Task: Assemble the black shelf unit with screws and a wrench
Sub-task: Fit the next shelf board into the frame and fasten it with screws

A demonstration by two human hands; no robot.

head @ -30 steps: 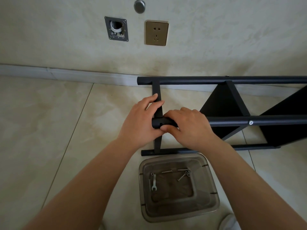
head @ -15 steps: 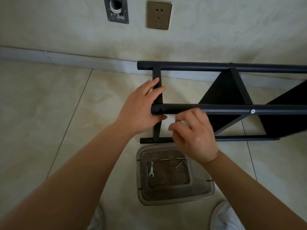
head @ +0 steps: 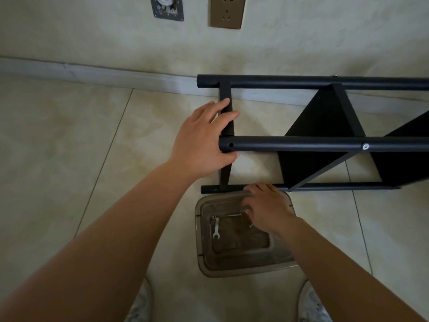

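Left hand (head: 199, 142) at frame centre grips the end of the middle tube (head: 301, 143), fingers over the crossbar (head: 226, 117), thumb beneath. An empty screw hole (head: 231, 145) shows just beside it. Right hand (head: 267, 209) reaches into the tray (head: 202, 256) at lower centre, fingers loosely curled; whether it holds a screw cannot be told. Wrench (head: 216, 227) lies untouched in the tray. Shelf (head: 325, 126) lies on its side, centre right. Recommendation: keep the tube steady, hole facing up, and start the screw by hand before using the wrench.

Black frame, pale floor

The shelf (head: 325, 144) is matt black; the wrench (head: 216, 228) silver; the tub (head: 243, 259) smoky brown, see-through; the tiles (head: 69, 140) mottled cream; the socket (head: 227, 10) bronze; the shoes (head: 312, 305) white.
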